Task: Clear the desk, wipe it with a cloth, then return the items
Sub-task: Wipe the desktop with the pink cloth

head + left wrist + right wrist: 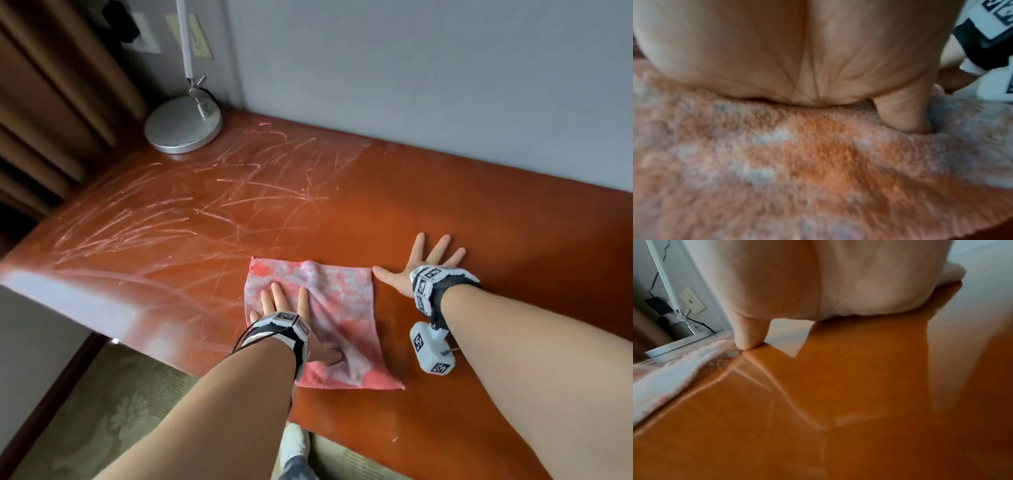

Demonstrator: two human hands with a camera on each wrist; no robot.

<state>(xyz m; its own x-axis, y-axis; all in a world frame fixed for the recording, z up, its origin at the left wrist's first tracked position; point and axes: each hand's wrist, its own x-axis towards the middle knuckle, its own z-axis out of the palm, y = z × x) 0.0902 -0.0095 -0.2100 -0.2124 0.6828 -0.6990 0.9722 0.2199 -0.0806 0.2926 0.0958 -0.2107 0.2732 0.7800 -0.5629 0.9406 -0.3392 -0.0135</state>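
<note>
Desk lamp (183,128) stands at far left of cloth, on the streaked part of the desk (445,205). Pink-grey cloth (329,308) lies flat near the front edge, long axis front-to-back. Left hand (284,305) pressed flat on its left half, fingers spread. Right hand (421,267) splayed on bare wood, thumb touching the cloth's right corner. Judgement: left hand drives the wipe rightward.

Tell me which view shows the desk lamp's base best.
The head view: the lamp base shows whole, standing at the desk's far left corner. The right wrist view catches only its edge; the left wrist view shows none.
</note>
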